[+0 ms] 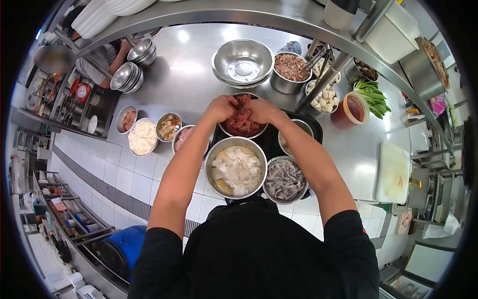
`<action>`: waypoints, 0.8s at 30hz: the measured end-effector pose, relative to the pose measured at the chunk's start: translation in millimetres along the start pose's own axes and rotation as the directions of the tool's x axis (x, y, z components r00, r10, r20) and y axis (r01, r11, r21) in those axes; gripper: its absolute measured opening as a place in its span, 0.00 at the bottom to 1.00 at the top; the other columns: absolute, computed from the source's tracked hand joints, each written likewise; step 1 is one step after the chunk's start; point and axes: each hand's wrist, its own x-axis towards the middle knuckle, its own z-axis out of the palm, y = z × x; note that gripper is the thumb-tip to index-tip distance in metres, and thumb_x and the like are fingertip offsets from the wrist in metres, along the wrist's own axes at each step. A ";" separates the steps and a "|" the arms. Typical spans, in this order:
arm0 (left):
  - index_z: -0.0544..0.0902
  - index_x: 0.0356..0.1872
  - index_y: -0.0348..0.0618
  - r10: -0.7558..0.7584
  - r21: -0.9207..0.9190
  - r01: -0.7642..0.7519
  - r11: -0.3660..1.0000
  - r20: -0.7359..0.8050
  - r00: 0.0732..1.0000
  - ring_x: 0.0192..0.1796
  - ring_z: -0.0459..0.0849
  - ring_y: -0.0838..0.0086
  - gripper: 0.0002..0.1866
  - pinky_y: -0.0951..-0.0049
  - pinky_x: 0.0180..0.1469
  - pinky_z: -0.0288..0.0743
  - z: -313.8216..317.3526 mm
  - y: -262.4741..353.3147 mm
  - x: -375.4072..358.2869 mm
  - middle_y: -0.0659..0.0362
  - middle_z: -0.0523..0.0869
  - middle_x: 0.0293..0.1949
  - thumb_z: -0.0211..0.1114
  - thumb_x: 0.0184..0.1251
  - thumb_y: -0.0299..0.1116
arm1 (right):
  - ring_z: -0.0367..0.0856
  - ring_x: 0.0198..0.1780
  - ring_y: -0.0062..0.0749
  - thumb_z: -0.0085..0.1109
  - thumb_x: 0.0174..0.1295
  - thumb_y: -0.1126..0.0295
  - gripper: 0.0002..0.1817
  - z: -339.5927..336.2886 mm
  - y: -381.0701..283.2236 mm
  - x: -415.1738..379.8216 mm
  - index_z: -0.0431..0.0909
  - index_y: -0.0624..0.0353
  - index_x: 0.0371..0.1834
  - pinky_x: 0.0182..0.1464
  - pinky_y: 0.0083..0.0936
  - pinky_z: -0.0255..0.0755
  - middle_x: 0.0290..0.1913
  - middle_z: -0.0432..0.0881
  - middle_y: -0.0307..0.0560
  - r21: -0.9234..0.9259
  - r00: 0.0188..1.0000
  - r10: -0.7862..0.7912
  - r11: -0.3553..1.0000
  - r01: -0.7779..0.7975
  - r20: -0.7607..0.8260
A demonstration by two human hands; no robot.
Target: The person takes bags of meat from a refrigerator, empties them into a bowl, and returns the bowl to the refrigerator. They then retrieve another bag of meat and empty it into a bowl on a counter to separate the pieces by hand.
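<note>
Both hands are at a metal bowl [243,135] of dark red raw meat [240,121], which stands in front of me by a black tray. My left hand [222,108] comes over the left rim, its fingers curled on the meat. My right hand [265,110] reaches in from the right, fingers bent into the meat and partly hidden. Nearer to me are a metal bowl of pale white slices [237,167] in liquid and a bowl of grey strips [285,178]. Under my right forearm a smaller bowl [304,127] is partly covered.
Left of my arms stand bowls of white paste [143,137], mixed pieces [169,126] and pink meat. Behind are a perforated metal bowl [243,61], minced meat [291,67], white balls [324,97], a red tub [349,110] and leafy greens [372,97]. An overhead shelf [249,13] crosses above. Someone stands at far left.
</note>
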 end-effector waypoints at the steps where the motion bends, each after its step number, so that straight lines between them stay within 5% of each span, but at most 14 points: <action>1: 0.86 0.48 0.40 0.019 0.030 -0.019 0.999 -0.017 1.000 0.47 0.87 0.53 0.21 0.61 0.51 0.80 2.0 -0.8 0.4 0.44 0.88 0.44 0.60 0.50 0.25 | 0.85 0.49 0.52 0.67 0.47 0.68 0.19 -5.6 3.5 3.1 0.86 0.53 0.46 0.53 0.41 0.78 0.44 0.86 0.56 0.025 0.999 -0.037 0.999 0.037 0.003; 3: 0.86 0.49 0.40 0.042 0.062 -0.039 0.997 -0.034 0.999 0.47 0.87 0.53 0.21 0.60 0.51 0.80 8.9 -0.7 2.2 0.44 0.88 0.44 0.61 0.49 0.26 | 0.85 0.48 0.51 0.68 0.45 0.68 0.22 -14.3 1.8 2.2 0.85 0.54 0.48 0.52 0.40 0.78 0.46 0.86 0.55 0.050 0.997 -0.073 0.996 0.073 0.003; 5: 0.86 0.45 0.38 0.069 0.420 -0.077 0.904 0.035 0.997 0.48 0.86 0.52 0.19 0.58 0.52 0.80 21.7 1.9 5.1 0.43 0.88 0.44 0.64 0.50 0.30 | 0.84 0.48 0.52 0.67 0.46 0.67 0.22 -26.7 -3.2 -4.0 0.85 0.52 0.49 0.52 0.40 0.77 0.44 0.86 0.54 0.128 0.999 -0.025 0.992 0.020 0.041; 8: 0.85 0.42 0.38 0.072 0.520 -0.078 0.851 0.033 0.997 0.49 0.85 0.50 0.16 0.56 0.54 0.79 56.7 -14.3 13.8 0.43 0.87 0.44 0.65 0.51 0.33 | 0.84 0.47 0.51 0.66 0.48 0.67 0.22 -31.5 -4.6 -8.8 0.85 0.51 0.51 0.51 0.40 0.77 0.43 0.87 0.55 0.119 0.999 0.008 0.993 -0.013 0.040; 9: 0.85 0.40 0.38 0.218 0.509 -0.158 0.846 -0.059 0.974 0.49 0.86 0.51 0.16 0.55 0.55 0.79 60.3 -14.4 5.5 0.42 0.87 0.44 0.66 0.51 0.36 | 0.84 0.47 0.51 0.66 0.48 0.67 0.22 -29.4 0.3 -9.1 0.85 0.51 0.51 0.51 0.40 0.77 0.43 0.87 0.55 0.118 0.999 0.017 0.993 -0.021 0.036; 13: 0.86 0.36 0.39 0.158 0.451 -0.094 0.887 -0.105 0.982 0.48 0.86 0.52 0.12 0.55 0.53 0.79 51.0 -3.6 3.0 0.43 0.88 0.42 0.66 0.52 0.34 | 0.85 0.45 0.49 0.68 0.49 0.65 0.21 -25.2 13.2 -17.4 0.85 0.53 0.49 0.49 0.38 0.77 0.40 0.87 0.54 0.223 1.000 0.008 0.975 -0.005 -0.012; 18: 0.86 0.43 0.40 -0.007 0.184 -0.014 0.983 0.114 0.993 0.48 0.86 0.51 0.19 0.56 0.53 0.79 9.1 16.9 6.0 0.44 0.88 0.41 0.68 0.45 0.28 | 0.85 0.43 0.48 0.70 0.48 0.61 0.17 -34.0 7.9 -21.1 0.86 0.52 0.43 0.46 0.36 0.77 0.41 0.87 0.53 0.349 0.994 0.107 0.931 -0.110 0.027; 21: 0.86 0.40 0.40 0.105 0.168 -0.124 0.978 0.121 0.987 0.45 0.86 0.50 0.16 0.57 0.50 0.79 4.6 11.9 1.1 0.44 0.88 0.39 0.65 0.45 0.25 | 0.86 0.42 0.47 0.68 0.51 0.63 0.13 -22.3 -0.6 -13.9 0.88 0.51 0.40 0.47 0.37 0.78 0.41 0.87 0.54 0.199 0.997 0.032 0.980 -0.018 -0.068; 23: 0.86 0.39 0.40 0.178 0.254 -0.184 0.949 0.046 0.983 0.45 0.86 0.49 0.16 0.56 0.49 0.79 5.9 3.7 1.4 0.45 0.88 0.38 0.64 0.45 0.25 | 0.87 0.44 0.46 0.63 0.54 0.66 0.10 -13.0 -15.6 -12.4 0.88 0.52 0.39 0.47 0.38 0.79 0.40 0.88 0.54 -0.319 0.989 0.139 0.936 -0.147 -0.048; 24: 0.86 0.38 0.40 0.256 0.343 -0.234 0.909 -0.018 0.967 0.44 0.85 0.49 0.15 0.56 0.48 0.78 5.7 -1.9 0.4 0.46 0.87 0.37 0.63 0.45 0.24 | 0.87 0.44 0.46 0.63 0.54 0.66 0.10 -16.1 -26.4 -13.0 0.88 0.52 0.39 0.47 0.38 0.79 0.40 0.88 0.54 -0.319 0.990 0.131 0.938 -0.138 -0.042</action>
